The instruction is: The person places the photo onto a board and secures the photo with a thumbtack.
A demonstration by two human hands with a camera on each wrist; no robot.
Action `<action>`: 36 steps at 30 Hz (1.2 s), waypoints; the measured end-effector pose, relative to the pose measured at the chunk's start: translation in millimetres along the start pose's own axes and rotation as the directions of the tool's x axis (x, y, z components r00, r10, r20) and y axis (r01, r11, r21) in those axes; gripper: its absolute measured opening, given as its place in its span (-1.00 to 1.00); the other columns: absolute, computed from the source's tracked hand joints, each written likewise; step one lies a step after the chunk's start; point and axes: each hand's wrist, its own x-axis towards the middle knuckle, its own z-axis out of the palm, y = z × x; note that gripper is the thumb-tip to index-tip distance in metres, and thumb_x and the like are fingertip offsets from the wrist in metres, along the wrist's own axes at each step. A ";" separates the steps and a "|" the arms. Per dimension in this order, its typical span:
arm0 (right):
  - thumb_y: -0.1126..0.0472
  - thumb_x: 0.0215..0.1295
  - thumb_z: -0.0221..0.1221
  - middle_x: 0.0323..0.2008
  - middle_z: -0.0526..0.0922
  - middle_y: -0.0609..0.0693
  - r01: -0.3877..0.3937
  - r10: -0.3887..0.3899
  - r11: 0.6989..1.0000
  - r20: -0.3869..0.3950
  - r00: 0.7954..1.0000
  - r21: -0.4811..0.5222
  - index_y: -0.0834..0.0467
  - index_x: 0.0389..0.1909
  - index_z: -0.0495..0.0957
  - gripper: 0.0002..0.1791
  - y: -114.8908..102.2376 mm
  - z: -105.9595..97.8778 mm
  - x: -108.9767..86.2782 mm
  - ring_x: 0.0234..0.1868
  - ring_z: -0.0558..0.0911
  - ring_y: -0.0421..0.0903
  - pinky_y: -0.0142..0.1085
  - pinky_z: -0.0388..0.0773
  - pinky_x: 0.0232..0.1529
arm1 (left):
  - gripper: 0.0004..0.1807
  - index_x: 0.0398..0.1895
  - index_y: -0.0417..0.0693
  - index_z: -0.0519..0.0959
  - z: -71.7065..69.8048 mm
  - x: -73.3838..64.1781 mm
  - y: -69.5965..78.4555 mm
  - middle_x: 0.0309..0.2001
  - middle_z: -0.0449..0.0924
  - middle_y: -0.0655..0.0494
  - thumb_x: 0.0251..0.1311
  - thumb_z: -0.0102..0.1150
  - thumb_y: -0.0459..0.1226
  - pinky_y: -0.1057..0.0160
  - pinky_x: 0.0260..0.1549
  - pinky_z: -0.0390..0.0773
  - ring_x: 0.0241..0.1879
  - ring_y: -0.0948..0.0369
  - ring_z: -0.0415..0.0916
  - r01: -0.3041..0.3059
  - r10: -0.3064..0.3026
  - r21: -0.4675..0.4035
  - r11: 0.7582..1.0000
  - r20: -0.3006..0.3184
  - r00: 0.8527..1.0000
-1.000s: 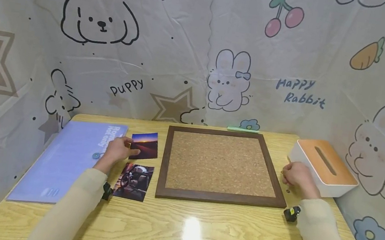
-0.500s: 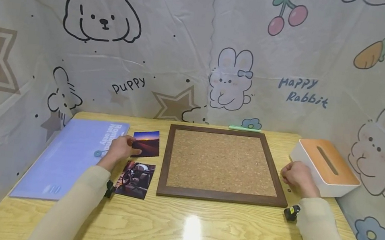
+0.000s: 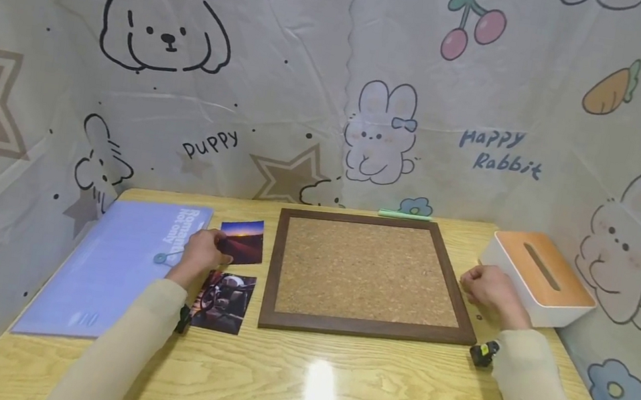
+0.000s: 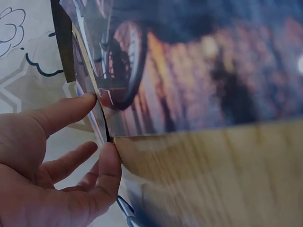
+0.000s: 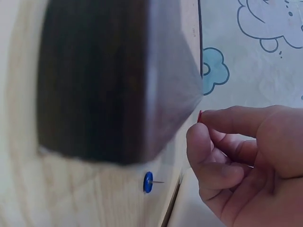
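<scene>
My left hand [image 3: 205, 254] pinches the left edge of a sunset photo [image 3: 245, 241] between thumb and fingers. Just nearer to me lies a second photo, a motorcycle [image 3: 224, 302], which fills much of the left wrist view. My right hand [image 3: 491, 291] is by the right side of a brown-framed cork board [image 3: 368, 270]. In the right wrist view its thumb and index finger pinch a small red thumbtack [image 5: 200, 116], mostly hidden by the fingertips. A blue thumbtack [image 5: 148, 182] lies on the table close by, point sideways.
A lavender document folder [image 3: 98, 272] lies at the left, under my left forearm's outer side. At the right stands a white tissue box [image 3: 554, 271] with an orange wood-look top. A green pen-like stick [image 3: 405, 215] lies behind the board. Printed cloth surrounds the table [image 3: 248, 380].
My right hand has shifted slightly left, up to the board's right frame. My left hand has moved a little to the right on the sunset photo's edge.
</scene>
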 end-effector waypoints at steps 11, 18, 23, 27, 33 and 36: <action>0.29 0.41 0.03 -0.38 0.67 0.16 0.029 -0.030 0.990 0.002 1.000 0.139 0.41 -0.12 0.57 -0.75 -2.6 2.3 2.1 -0.39 0.64 -0.08 -0.27 0.61 -0.38 | -0.37 0.27 -0.30 0.48 -1.0 2.5 -6.1 0.25 0.45 -0.42 0.08 0.39 -0.38 -0.08 0.27 0.45 0.21 -0.23 0.43 -0.012 0.014 -0.099 0.995 0.021 1.000; 0.30 0.37 0.06 -0.29 0.68 0.23 0.056 -0.052 0.990 -0.034 0.998 0.132 0.39 -0.12 0.58 -0.76 -3.8 1.2 3.4 -0.31 0.64 0.00 -0.30 0.58 -0.39 | -0.45 0.27 -0.29 0.50 -5.6 1.6 -12.4 0.20 0.52 -0.37 0.15 0.28 -0.45 -0.02 0.08 0.60 0.15 -0.20 0.51 -0.031 0.040 -0.160 0.987 0.049 0.998; 0.23 0.45 0.07 -0.20 0.70 0.26 0.082 -0.076 0.986 -0.052 0.996 0.146 0.36 -0.10 0.57 -0.75 -9.2 0.8 2.6 -0.23 0.68 0.06 -0.31 0.55 -0.36 | -0.45 0.27 -0.25 0.51 -8.9 2.1 -17.4 0.20 0.52 -0.37 0.15 0.26 -0.44 0.19 -0.18 0.64 0.05 -0.16 0.61 -0.027 0.040 -0.243 0.970 0.048 0.998; 0.19 0.44 0.12 -0.22 0.70 0.23 0.105 -0.096 0.984 -0.067 0.993 0.142 0.32 -0.10 0.57 -0.75 -14.4 1.6 3.1 -0.25 0.69 0.06 -0.32 0.54 -0.38 | -0.44 0.29 -0.21 0.50 -12.0 1.3 -20.0 0.20 0.52 -0.37 0.17 0.27 -0.41 0.31 -0.24 0.56 0.08 -0.16 0.61 -0.043 0.058 -0.290 0.956 0.044 0.997; 0.16 0.47 0.10 -0.22 0.68 0.19 0.116 -0.108 0.981 -0.058 0.992 0.154 0.29 -0.06 0.54 -0.74 -23.8 2.6 3.2 -0.24 0.68 0.02 -0.31 0.51 -0.34 | -0.44 0.35 -0.11 0.47 -17.7 -2.8 -20.7 0.36 0.39 -0.32 0.24 0.24 -0.35 0.31 -0.33 0.55 0.08 -0.11 0.60 -0.036 0.074 -0.374 0.927 0.087 0.993; 0.13 0.48 0.08 -0.22 0.69 0.16 0.120 -0.114 0.982 -0.049 0.992 0.145 0.26 -0.06 0.54 -0.74 -28.2 2.3 3.3 -0.21 0.66 0.01 -0.31 0.49 -0.31 | -0.44 0.37 -0.07 0.46 -21.8 -5.5 -18.8 0.47 0.24 -0.27 0.26 0.24 -0.33 0.26 -0.33 0.56 0.05 -0.07 0.58 -0.031 0.076 -0.407 0.913 0.096 0.992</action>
